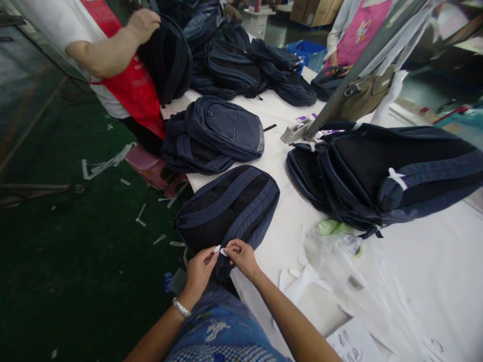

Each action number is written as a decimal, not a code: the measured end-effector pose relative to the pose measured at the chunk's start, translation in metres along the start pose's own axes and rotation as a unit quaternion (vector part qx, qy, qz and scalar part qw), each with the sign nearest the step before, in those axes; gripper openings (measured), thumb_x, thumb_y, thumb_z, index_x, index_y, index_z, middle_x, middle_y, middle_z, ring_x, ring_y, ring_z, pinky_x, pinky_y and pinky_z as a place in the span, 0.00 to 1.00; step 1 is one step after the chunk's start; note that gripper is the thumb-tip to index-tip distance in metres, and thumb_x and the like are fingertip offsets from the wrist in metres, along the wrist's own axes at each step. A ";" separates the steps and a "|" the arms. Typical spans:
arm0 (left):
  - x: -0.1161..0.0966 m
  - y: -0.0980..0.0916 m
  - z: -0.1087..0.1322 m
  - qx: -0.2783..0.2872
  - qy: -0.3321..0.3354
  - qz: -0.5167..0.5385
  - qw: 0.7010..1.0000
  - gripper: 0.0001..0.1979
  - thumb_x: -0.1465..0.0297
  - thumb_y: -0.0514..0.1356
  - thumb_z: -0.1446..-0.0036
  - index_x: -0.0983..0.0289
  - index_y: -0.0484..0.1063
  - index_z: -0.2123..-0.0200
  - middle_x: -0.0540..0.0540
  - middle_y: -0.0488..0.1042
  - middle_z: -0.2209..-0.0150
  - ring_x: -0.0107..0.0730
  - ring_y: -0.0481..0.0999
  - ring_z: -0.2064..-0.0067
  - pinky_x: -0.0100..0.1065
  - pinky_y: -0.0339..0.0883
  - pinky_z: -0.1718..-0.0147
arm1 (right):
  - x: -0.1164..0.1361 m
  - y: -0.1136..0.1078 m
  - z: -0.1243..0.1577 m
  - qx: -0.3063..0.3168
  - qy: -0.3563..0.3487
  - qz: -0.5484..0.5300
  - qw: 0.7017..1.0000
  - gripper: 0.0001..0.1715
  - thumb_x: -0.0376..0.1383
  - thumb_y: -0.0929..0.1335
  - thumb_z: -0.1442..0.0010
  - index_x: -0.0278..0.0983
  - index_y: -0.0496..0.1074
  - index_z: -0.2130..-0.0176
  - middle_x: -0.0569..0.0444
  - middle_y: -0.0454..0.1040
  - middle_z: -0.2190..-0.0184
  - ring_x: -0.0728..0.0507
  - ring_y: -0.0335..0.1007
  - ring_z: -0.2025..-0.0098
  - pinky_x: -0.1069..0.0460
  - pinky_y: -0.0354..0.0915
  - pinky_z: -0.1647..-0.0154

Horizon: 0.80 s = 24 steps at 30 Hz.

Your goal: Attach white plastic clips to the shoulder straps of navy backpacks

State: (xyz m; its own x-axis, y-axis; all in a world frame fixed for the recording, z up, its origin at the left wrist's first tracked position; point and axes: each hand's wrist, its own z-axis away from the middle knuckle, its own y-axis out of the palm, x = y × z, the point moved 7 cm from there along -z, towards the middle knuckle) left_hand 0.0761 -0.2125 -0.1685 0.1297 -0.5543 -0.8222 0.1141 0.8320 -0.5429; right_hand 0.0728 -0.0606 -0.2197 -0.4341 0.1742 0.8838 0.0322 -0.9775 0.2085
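Observation:
A navy backpack (230, 206) lies at the table's near left edge with its padded shoulder straps facing up. Just over its lower end, my left hand (200, 271) pinches a small white strip (217, 249) between thumb and fingertips. Close beside it, my right hand (243, 259) pinches a white end (223, 252) in the same way. Whether both white ends belong to one strip I cannot tell. The dark strap of the backpack runs right below my fingertips.
Another navy backpack (226, 128) lies just beyond, and more backpacks (234, 60) are heaped at the back. Stacked backpacks (381, 171) and clear plastic bags (350, 266) occupy the right. A metal post (362, 65) rises from the table. A person in a red apron (132, 85) handles a backpack.

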 end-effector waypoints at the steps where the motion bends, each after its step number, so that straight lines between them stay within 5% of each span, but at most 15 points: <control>1: -0.001 0.000 0.000 0.002 0.003 -0.001 1.000 0.15 0.60 0.56 0.42 0.60 0.76 0.58 0.56 0.79 0.59 0.40 0.79 0.60 0.37 0.73 0.59 | -0.001 0.001 -0.001 0.001 0.001 0.001 1.000 0.17 0.46 0.72 0.50 0.35 0.70 0.68 0.59 0.71 0.78 0.53 0.63 0.82 0.58 0.59 0.82; 14: -0.020 -0.001 0.004 0.049 0.057 -0.028 0.997 0.14 0.63 0.54 0.39 0.59 0.76 0.56 0.56 0.78 0.55 0.39 0.76 0.52 0.39 0.68 0.50 | -0.001 0.003 0.000 -0.008 -0.007 0.016 1.000 0.16 0.46 0.72 0.49 0.36 0.69 0.70 0.60 0.68 0.79 0.54 0.60 0.82 0.58 0.57 0.82; 19: -0.012 -0.002 0.001 0.073 -0.011 0.010 0.997 0.17 0.58 0.53 0.41 0.60 0.77 0.58 0.56 0.80 0.59 0.40 0.79 0.58 0.37 0.73 0.57 | 0.001 0.005 0.002 -0.009 -0.002 -0.008 1.000 0.17 0.47 0.73 0.51 0.36 0.70 0.69 0.59 0.69 0.78 0.53 0.61 0.82 0.58 0.59 0.82; 24: 0.027 -0.002 -0.006 0.088 -0.137 0.021 0.986 0.19 0.52 0.61 0.53 0.55 0.77 0.60 0.51 0.81 0.61 0.43 0.81 0.65 0.35 0.76 0.66 | -0.008 0.008 0.003 -0.032 0.007 0.015 0.999 0.15 0.44 0.74 0.54 0.37 0.73 0.69 0.59 0.71 0.78 0.52 0.62 0.81 0.58 0.57 0.82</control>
State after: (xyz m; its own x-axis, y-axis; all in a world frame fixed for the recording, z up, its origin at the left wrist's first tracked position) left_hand 0.0730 -0.2289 -0.1905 0.3958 -0.5249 -0.7536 0.2695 0.8508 -0.4511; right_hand 0.0797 -0.0700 -0.2240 -0.4466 0.1436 0.8831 -0.0116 -0.9879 0.1548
